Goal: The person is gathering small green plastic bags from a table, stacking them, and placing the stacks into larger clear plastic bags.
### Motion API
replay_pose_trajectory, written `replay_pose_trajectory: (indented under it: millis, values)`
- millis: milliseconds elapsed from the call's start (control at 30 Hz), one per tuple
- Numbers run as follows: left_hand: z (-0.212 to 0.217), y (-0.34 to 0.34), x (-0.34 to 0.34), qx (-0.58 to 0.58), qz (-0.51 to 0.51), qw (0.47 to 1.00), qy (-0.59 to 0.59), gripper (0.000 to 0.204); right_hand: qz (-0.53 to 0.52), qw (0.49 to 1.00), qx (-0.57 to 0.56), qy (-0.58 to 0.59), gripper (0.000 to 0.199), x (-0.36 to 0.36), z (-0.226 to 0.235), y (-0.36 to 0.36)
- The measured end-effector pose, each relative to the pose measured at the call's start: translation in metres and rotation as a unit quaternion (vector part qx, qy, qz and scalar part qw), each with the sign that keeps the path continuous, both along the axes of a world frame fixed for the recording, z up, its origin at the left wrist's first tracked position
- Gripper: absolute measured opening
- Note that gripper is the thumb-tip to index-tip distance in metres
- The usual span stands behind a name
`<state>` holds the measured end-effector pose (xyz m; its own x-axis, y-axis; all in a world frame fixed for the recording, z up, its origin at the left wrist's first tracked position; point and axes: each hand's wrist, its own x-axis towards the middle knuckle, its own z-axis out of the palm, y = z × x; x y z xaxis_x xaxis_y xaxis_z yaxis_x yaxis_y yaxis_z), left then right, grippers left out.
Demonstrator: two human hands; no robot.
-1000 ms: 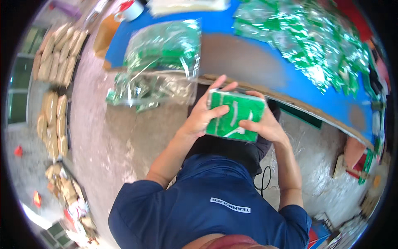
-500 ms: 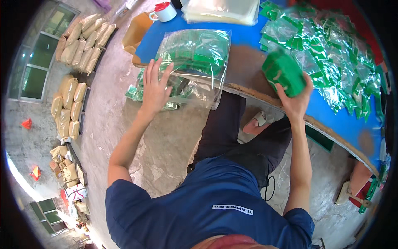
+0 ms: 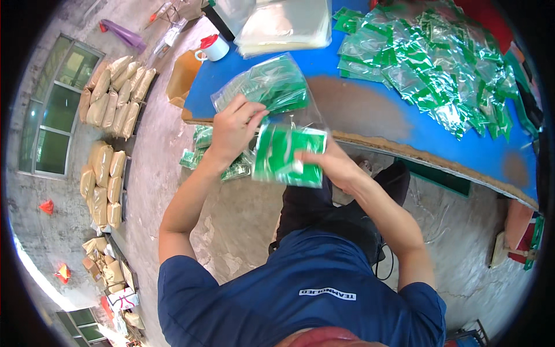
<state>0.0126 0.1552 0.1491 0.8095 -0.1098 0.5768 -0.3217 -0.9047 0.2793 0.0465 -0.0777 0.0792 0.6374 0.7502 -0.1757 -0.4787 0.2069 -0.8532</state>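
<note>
My left hand [image 3: 236, 126] grips the edge of a large clear plastic bag [image 3: 267, 88] filled with green packets, at the near edge of the blue table [image 3: 370, 118]. Just below the table edge, my right hand [image 3: 327, 162] holds a stack of green packets [image 3: 287, 155] at the mouth of that bag. More green packets in a clear bag [image 3: 203, 149] lie on the floor behind my left hand.
A heap of loose green packets [image 3: 444, 63] covers the table's right side. Clear empty bags [image 3: 286, 23] are piled at its far edge beside a white mug with a red lid [image 3: 212, 48]. Tan sacks [image 3: 113, 95] are stacked on the concrete floor at left.
My right hand has brought the green packets from the table's right side down to the bag. My left hand moved from lying flat on the bag to gripping its edge.
</note>
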Motion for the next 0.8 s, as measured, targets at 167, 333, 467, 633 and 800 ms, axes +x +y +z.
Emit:
replay_pose_trajectory:
  millis: [167, 333, 467, 633, 800]
  values:
    - [0.002, -0.036, 0.01, -0.008, -0.002, 1.0, -0.006, 0.009, -0.265, 0.953, 0.124, 0.082, 0.045, 0.005, -0.01, 0.032]
    - [0.005, -0.058, 0.011, -0.009, 0.022, 1.0, 0.005, 0.007, -0.243, 0.949, 0.182, 0.09, 0.044, 0.007, -0.011, 0.023]
    - [0.012, -0.066, 0.02, -0.009, 0.038, 0.998, -0.04, 0.006, -0.201, 0.953, 0.203, 0.103, 0.045, 0.032, -0.009, 0.027]
    - [0.011, -0.079, 0.024, -0.028, 0.056, 0.998, -0.03, 0.008, -0.206, 0.973, 0.096, 0.034, 0.059, 0.071, -0.014, 0.059]
    - [-0.022, -0.1, 0.025, -0.05, 0.023, 0.998, -0.021, 0.007, -0.116, 0.992, -0.024, 0.033, 0.024, 0.087, -0.045, 0.068]
